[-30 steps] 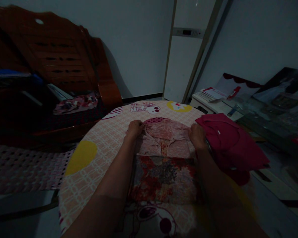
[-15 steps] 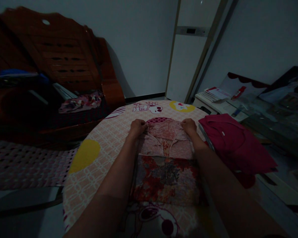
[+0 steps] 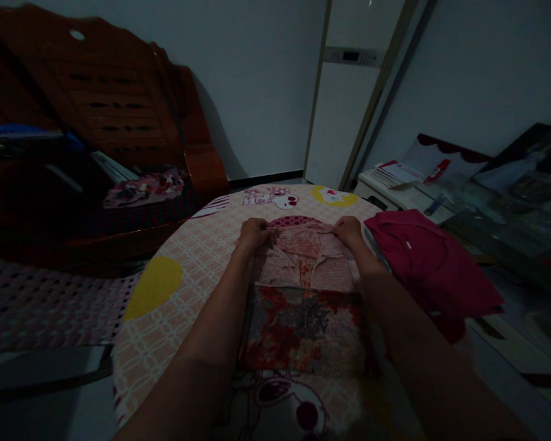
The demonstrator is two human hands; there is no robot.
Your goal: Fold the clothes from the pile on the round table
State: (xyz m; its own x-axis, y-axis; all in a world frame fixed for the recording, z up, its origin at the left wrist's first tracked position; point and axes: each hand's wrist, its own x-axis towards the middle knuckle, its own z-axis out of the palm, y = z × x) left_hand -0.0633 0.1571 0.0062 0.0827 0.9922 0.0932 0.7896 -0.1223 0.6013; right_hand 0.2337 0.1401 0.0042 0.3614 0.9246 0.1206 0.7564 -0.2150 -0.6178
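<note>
Here's the garment (image 3: 305, 301), lying on the table right between your two sets of fingers and running from the fingertips back toward you, its pale pink part up at the fingers, its red-and-grey patterned panel nearer you, between your forearms. Your left hand (image 3: 253, 235) has thumb and fingers pinching the pink fabric at the far left corner, and over on the other side your right hand (image 3: 348, 231) pinches the far right corner the same way, the cloth creased and gathered between the two grips. Just beyond the fingertips, a purple dotted patch of the tablecloth (image 3: 165, 343) peeks out past the garment's far edge; a yellow spot on that same cloth sits left of your left fingers and closer to you. Now out to the right of your right fingers, near but apart from them, there's a magenta top (image 3: 434, 263), folded, with darker red fabric showing under its near edge. Farther off on that side, beyond the fingers, papers (image 3: 395, 174) lie on a white cabinet (image 3: 408, 197). Well left of your left fingers stands a wooden bench (image 3: 110, 104) with a floral cloth (image 3: 144, 187) on its seat, and nearer you a woven seat (image 3: 50, 306).
</note>
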